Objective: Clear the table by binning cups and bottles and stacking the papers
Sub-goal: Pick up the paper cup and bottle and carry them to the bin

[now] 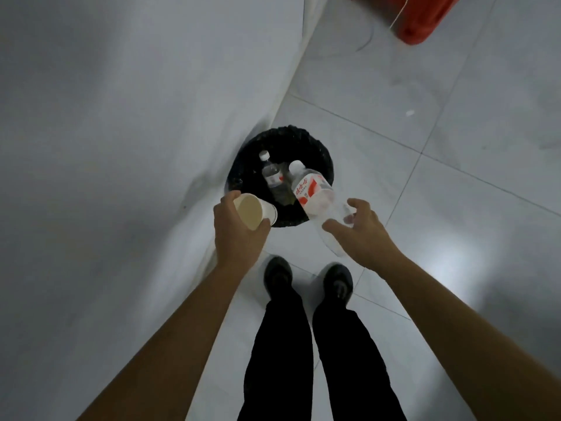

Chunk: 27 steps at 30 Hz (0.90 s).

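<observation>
Head view looks straight down on a black bin point(303, 135) standing on the tiled floor point(455, 208), tight against a draped white cloth point(121, 117) on its left. The binning step is in hand. The left hand point(236, 235) grips a paper cup point(252, 209) on its side at the bin's near rim, mouth turned toward the camera. The right hand point(361, 232) is spread loosely about the base of a red-labelled bottle point(312, 189), which tilts cap-first over the bin's right half; it reads as let go, though whether the fingers touch it cannot be told through the blur. A smaller bottle point(271, 173) already lies inside the bin.

Next, I judge, the cup needs carrying a little farther over the opening before the left hand lets go, since it sits at the edge and could tip outside. The cloth crowds the bin's left side. The person's shoes point(277, 275) stand just near of it. A red object point(425, 19) lies far right, well apart. No papers are in view.
</observation>
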### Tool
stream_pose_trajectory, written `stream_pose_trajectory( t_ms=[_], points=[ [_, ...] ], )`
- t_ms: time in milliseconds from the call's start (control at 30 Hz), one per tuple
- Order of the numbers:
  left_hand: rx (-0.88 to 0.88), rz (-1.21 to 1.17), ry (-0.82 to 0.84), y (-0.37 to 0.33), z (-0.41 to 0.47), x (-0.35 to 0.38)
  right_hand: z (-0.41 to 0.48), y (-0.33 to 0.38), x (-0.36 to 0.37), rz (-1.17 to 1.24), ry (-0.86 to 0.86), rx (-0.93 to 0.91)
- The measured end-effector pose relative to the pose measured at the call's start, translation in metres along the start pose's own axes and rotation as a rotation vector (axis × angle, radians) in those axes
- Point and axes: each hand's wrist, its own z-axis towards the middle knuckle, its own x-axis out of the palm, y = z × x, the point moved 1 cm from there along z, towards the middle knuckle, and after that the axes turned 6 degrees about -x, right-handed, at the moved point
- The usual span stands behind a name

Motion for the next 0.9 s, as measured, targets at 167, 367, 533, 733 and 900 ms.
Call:
stream_pose_trajectory(
  t_ms=[167, 367, 533, 733, 900],
  points=[
    [0.020, 0.042, 0.014, 0.038, 0.073, 0.056, 0.092, -0.021, 0.048, 0.068, -0.012, 0.034],
    [0.049, 0.220, 0.106, 0.105, 0.121, 0.124, 0.171, -0.074, 0.112, -0.076, 0.037, -0.081],
    [0.092, 0.356, 0.236, 0.144, 0.105, 0.131, 0.163, -0.103, 0.131, -0.263, 0.102, -0.207],
    [0.128, 0.257, 0.203, 0.099, 0.061, 0.078, 0.101, -0.074, 0.079, -0.255, -0.036, -0.288],
    [0.222, 0.145, 0.174, -0.002, -0.010, -0.002, 0.000, -0.013, -0.008, -0.239, -0.133, -0.367]
  ],
)
